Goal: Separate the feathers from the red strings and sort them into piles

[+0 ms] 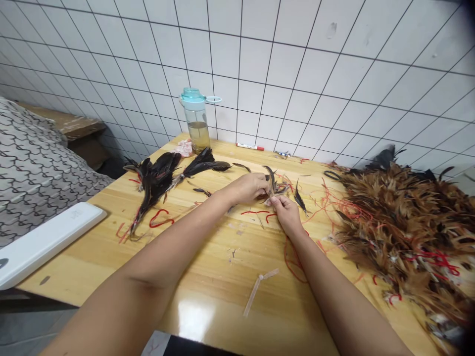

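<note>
Over the far middle of the table, my left hand (249,188) and my right hand (285,210) meet with fingers closed around a small dark feather (271,177). Its curved tip rises above my fingertips. The left fingers pinch from the left, the right thumb and finger from below right; the quill end is largely hidden by them. Just right of my hands lies a loose black feather (300,199). Short pieces of red string (256,212) are scattered below the hands. Dark feather bundles (154,178) rest on the left part of the table.
A large heap of brown feathers (401,222) covers the right side, with red threads trailing from it. Near the tiled wall stand a water bottle (198,128) and a marker (249,147). A white device (52,242) sits at the left edge; a clear strip (254,294) lies in front.
</note>
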A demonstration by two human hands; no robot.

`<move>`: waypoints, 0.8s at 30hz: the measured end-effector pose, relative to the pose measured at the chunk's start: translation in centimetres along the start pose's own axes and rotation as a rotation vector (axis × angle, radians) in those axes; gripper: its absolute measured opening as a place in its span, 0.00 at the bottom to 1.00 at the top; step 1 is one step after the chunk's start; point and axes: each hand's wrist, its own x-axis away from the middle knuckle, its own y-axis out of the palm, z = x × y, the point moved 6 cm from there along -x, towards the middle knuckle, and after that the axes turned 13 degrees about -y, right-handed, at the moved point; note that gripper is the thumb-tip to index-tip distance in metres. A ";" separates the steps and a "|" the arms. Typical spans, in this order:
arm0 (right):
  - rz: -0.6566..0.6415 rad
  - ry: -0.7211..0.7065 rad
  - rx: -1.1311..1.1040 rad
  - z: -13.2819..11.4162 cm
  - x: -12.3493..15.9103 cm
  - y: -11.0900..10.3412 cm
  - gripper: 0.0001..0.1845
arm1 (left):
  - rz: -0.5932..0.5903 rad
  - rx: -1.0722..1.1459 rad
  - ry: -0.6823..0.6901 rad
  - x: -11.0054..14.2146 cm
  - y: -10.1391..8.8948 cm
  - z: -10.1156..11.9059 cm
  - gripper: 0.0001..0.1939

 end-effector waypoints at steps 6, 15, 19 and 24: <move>-0.070 0.018 0.045 0.3 0.0 0.5 0.14 | -0.074 -0.011 0.011 -0.1 0.9 0.6 0.10; 0.060 0.038 0.015 0.2 -0.1 -0.5 0.16 | 0.404 0.071 -0.307 0.4 -3.3 -0.2 0.08; 0.107 0.032 0.088 -0.1 0.0 -0.9 0.15 | 0.064 0.345 -0.504 -0.1 -0.1 -1.1 0.07; 0.089 -0.003 0.179 -0.4 0.2 -0.8 0.15 | 0.008 0.601 -0.586 -0.3 2.3 -1.5 0.07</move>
